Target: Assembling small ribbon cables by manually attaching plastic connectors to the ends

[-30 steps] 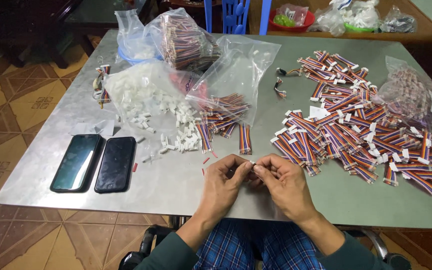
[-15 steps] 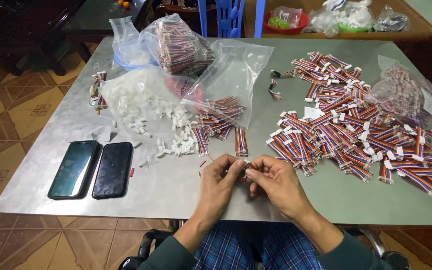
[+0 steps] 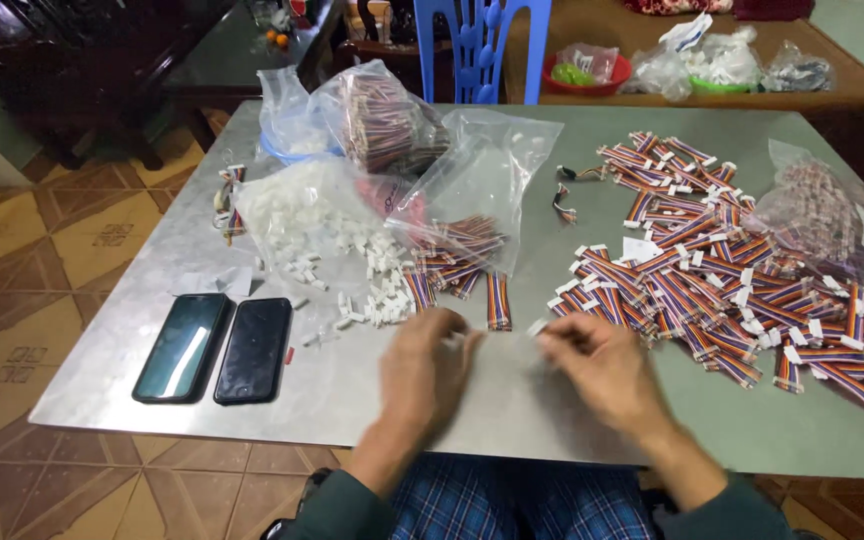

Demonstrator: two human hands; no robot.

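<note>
We see a grey metal worktop [image 3: 512, 410] over brown patterned floor tiles [image 3: 22, 250], a blue chair [image 3: 482, 45] at upper centre. Our left hand [image 3: 422, 375] and right hand [image 3: 602, 365] blur; whether their fingers pinch anything, we cannot tell.

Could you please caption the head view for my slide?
Both hands, left and right, apart over a grey table between white connectors and a ribbon-cable pile.

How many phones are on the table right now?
2. Both lie flat, side by side, near the table's front left corner: the left phone and the right phone, well left of the left hand. None seems hidden.
</note>
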